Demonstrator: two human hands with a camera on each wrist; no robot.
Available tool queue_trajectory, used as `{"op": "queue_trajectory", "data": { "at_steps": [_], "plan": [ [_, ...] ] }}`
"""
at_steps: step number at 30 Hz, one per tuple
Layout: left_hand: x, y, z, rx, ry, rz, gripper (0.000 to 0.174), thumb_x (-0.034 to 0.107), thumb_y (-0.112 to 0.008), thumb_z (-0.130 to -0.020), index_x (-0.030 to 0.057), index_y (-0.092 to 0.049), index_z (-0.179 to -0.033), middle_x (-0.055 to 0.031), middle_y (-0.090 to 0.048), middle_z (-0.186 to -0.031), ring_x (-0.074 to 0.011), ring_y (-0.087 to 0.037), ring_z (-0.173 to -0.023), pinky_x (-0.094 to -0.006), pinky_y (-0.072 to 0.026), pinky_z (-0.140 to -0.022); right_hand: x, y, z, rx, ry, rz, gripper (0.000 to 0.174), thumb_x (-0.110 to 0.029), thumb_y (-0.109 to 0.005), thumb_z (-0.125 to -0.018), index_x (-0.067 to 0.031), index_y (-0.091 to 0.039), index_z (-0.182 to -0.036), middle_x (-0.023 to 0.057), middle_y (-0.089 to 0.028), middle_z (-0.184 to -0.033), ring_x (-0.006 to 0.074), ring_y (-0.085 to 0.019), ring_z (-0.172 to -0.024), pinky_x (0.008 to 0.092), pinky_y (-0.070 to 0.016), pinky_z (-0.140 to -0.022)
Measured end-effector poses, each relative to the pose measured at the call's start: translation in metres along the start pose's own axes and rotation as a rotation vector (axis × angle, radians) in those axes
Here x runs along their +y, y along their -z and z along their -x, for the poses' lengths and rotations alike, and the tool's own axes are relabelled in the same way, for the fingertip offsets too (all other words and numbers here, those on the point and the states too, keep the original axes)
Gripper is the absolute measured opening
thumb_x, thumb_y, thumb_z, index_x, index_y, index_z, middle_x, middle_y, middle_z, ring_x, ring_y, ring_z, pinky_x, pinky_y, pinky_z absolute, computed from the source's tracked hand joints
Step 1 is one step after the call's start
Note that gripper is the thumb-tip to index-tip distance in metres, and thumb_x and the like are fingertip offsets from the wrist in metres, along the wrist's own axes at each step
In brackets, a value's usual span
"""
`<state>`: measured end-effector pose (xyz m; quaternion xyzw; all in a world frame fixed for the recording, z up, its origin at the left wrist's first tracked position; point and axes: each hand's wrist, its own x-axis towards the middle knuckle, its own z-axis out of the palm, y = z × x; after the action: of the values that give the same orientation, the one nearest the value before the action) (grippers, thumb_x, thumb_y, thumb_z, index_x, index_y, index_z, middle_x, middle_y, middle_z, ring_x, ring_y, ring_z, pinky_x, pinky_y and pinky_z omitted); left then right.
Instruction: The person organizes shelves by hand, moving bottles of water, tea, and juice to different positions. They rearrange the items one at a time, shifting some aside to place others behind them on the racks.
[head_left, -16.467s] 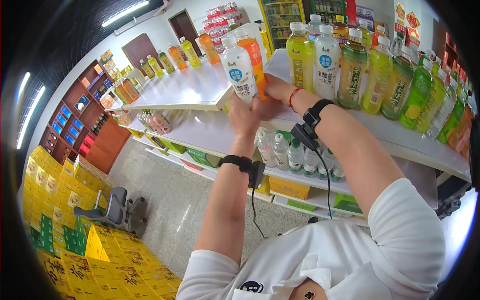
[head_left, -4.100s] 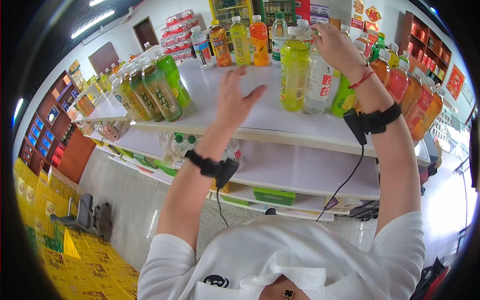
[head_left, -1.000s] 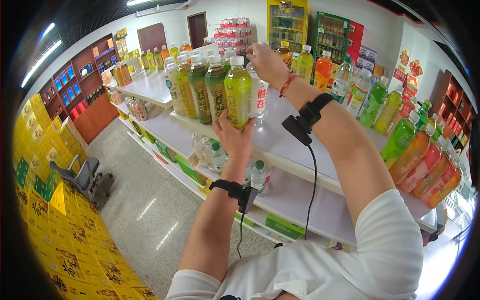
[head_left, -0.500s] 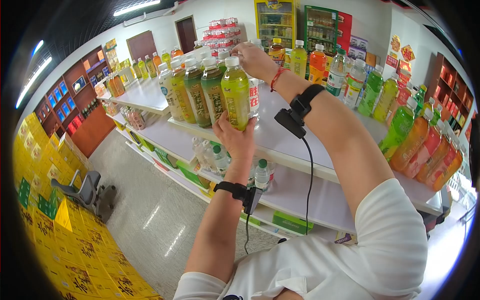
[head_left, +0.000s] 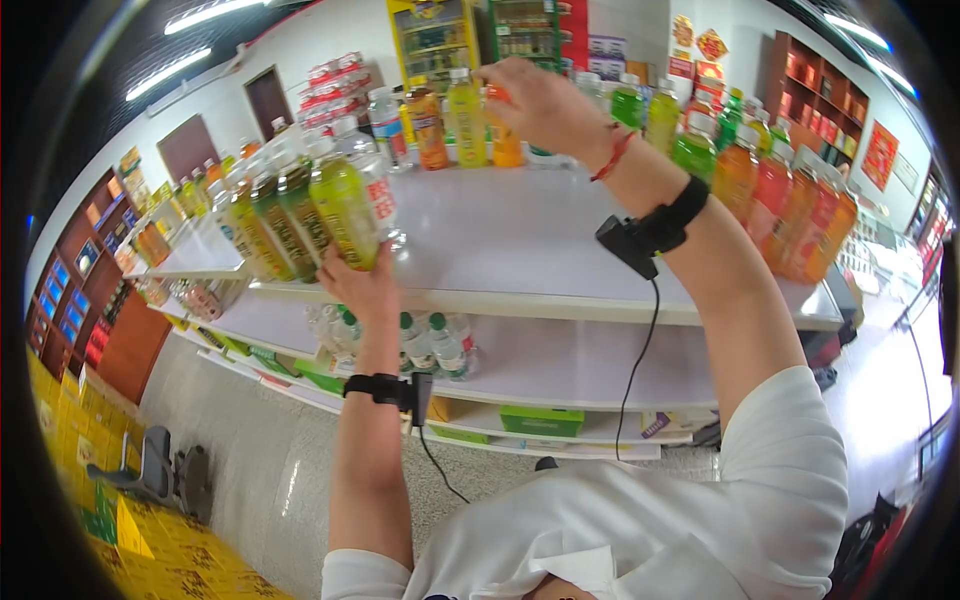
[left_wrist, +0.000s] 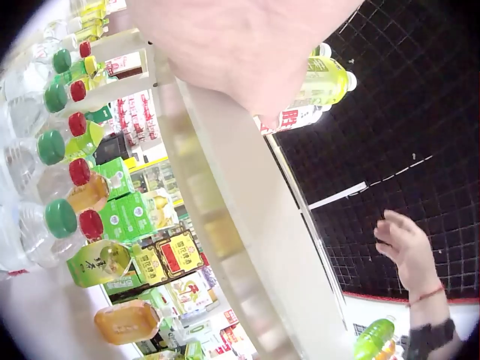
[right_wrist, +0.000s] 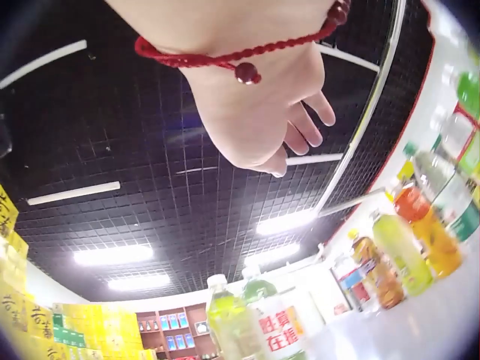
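My left hand [head_left: 360,285] grips the lower part of a yellow-green drink bottle [head_left: 343,205] at the front of the shelf's left side. Close behind that bottle stands a clear bottle with red lettering [head_left: 382,198], also visible in the right wrist view. To its left, dark green tea bottles [head_left: 290,205] stand in a tight row with other drinks. My right hand [head_left: 540,105] is raised over the back of the shelf, its fingers loose and holding nothing. In the head view it overlaps an orange drink bottle [head_left: 505,145]; in the right wrist view its palm [right_wrist: 247,120] shows bare.
Along the back stand a yellow-green bottle [head_left: 465,120] and an amber bottle [head_left: 427,130]. Orange and pink drinks [head_left: 770,205] crowd the shelf's right end. Water bottles [head_left: 447,345] stand on the tier below. An office chair [head_left: 150,470] and yellow cartons [head_left: 170,540] are at lower left.
About four seconds ago, the yellow-green and red-lettered bottles stood mid-shelf; now they join the left row. My right hand has left the red-lettered bottle's top and moved right. The head view has turned right.
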<state>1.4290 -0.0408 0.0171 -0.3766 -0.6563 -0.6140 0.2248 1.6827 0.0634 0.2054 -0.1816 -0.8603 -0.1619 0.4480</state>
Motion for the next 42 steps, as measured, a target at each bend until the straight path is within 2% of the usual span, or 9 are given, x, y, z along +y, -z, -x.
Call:
{"op": "queue_trajectory", "data": {
  "at_steps": [6, 9, 15, 21, 25, 27, 32, 38, 42],
  "plan": [
    [0.010, 0.010, 0.003, 0.034, -0.029, 0.074, 0.074, 0.026, -0.082, -0.072, 0.0008, -0.043, -0.129, -0.0187, -0.046, -0.119, -0.0351, -0.039, -0.115, -0.0486, -0.0362, -0.096, 0.070, 0.119, 0.072, 0.043, -0.136, 0.283, 0.031, -0.023, -0.055, -0.088, -0.0066, -0.061, -0.113, 0.0134, -0.062, -0.110, 0.0327, -0.061, -0.102, 0.0425, -0.0508, -0.084],
    [0.050, 0.012, 0.002, 0.174, -0.420, 0.025, 0.056, 0.020, -0.078, -0.077, 0.0008, -0.051, -0.122, -0.0154, -0.053, -0.111, -0.0323, -0.043, -0.108, -0.0417, -0.0395, -0.091, 0.086, 0.159, 0.097, -0.003, -0.173, 0.427, 0.030, -0.024, -0.052, -0.089, -0.0062, -0.062, -0.111, 0.0138, -0.062, -0.111, 0.0332, -0.061, -0.101, 0.0432, -0.0505, -0.085],
    [0.186, -0.039, 0.039, -0.393, -0.578, 0.299, 0.051, 0.027, -0.078, -0.076, 0.0023, -0.057, -0.116, -0.0125, -0.059, -0.104, -0.0283, -0.052, -0.102, -0.0416, -0.0411, -0.091, 0.111, 0.197, 0.135, -0.229, -0.247, 0.688, 0.025, -0.024, -0.051, -0.090, -0.0049, -0.063, -0.101, 0.0148, -0.067, -0.098, 0.0334, -0.065, -0.090, 0.0454, -0.0496, -0.082],
    [0.279, -0.095, 0.092, -0.819, -0.338, 0.381, 0.084, 0.054, -0.076, -0.071, -0.0022, -0.050, -0.128, -0.0195, -0.058, -0.118, -0.0345, -0.049, -0.114, -0.0432, -0.0391, -0.098, 0.101, 0.205, 0.153, -0.336, -0.306, 0.690, 0.028, -0.030, -0.051, -0.092, -0.0059, -0.059, -0.104, 0.0125, -0.069, -0.081, 0.0308, -0.067, -0.083, 0.0453, -0.0470, -0.079],
    [0.312, -0.113, 0.119, -0.932, -0.234, 0.541, 0.089, 0.046, -0.082, -0.063, -0.0039, -0.045, -0.127, -0.0226, -0.057, -0.118, -0.0386, -0.049, -0.116, -0.0435, -0.0373, -0.101, 0.108, 0.203, 0.156, -0.275, -0.263, 0.642, 0.029, -0.030, -0.051, -0.093, -0.0046, -0.057, -0.106, 0.0145, -0.069, -0.083, 0.0323, -0.067, -0.082, 0.0464, -0.0462, -0.080],
    [0.309, -0.136, 0.134, -0.800, -0.202, 0.586, 0.090, 0.041, -0.083, -0.062, -0.0040, -0.041, -0.127, -0.0230, -0.058, -0.117, -0.0403, -0.050, -0.115, -0.0418, -0.0388, -0.101, 0.112, 0.202, 0.155, -0.253, -0.274, 0.603, 0.029, -0.030, -0.052, -0.092, -0.0051, -0.057, -0.106, 0.0165, -0.068, -0.080, 0.0349, -0.066, -0.080, 0.0487, -0.0456, -0.078],
    [0.323, -0.116, 0.142, -0.790, 0.024, 0.310, 0.085, 0.038, -0.083, -0.061, -0.0063, -0.043, -0.121, -0.0252, -0.058, -0.112, -0.0414, -0.050, -0.113, -0.0412, -0.0424, -0.097, 0.118, 0.205, 0.156, -0.262, -0.229, 0.555, 0.029, -0.031, -0.053, -0.093, -0.0059, -0.056, -0.107, 0.0204, -0.067, -0.081, 0.0414, -0.064, -0.079, 0.0498, -0.0481, -0.074],
    [0.291, -0.097, 0.136, -0.564, -0.144, 0.318, 0.073, 0.033, -0.081, -0.064, -0.0057, -0.046, -0.115, -0.0224, -0.058, -0.109, -0.0391, -0.051, -0.109, -0.0433, -0.0420, -0.095, 0.129, 0.204, 0.156, -0.285, -0.209, 0.534, 0.032, -0.033, -0.050, -0.096, -0.0054, -0.055, -0.112, 0.0225, -0.066, -0.084, 0.0440, -0.062, -0.080, 0.0513, -0.0490, -0.074],
    [0.238, -0.083, 0.103, -0.396, -0.243, 0.294, 0.065, 0.033, -0.081, -0.067, 0.0032, -0.051, -0.116, -0.0199, -0.059, -0.110, -0.0388, -0.052, -0.107, -0.0455, -0.0420, -0.094, 0.132, 0.202, 0.156, -0.302, -0.274, 0.542, 0.035, -0.033, -0.049, -0.097, -0.0050, -0.054, -0.118, 0.0223, -0.066, -0.084, 0.0435, -0.062, -0.082, 0.0507, -0.0495, -0.075]
  ]
}}
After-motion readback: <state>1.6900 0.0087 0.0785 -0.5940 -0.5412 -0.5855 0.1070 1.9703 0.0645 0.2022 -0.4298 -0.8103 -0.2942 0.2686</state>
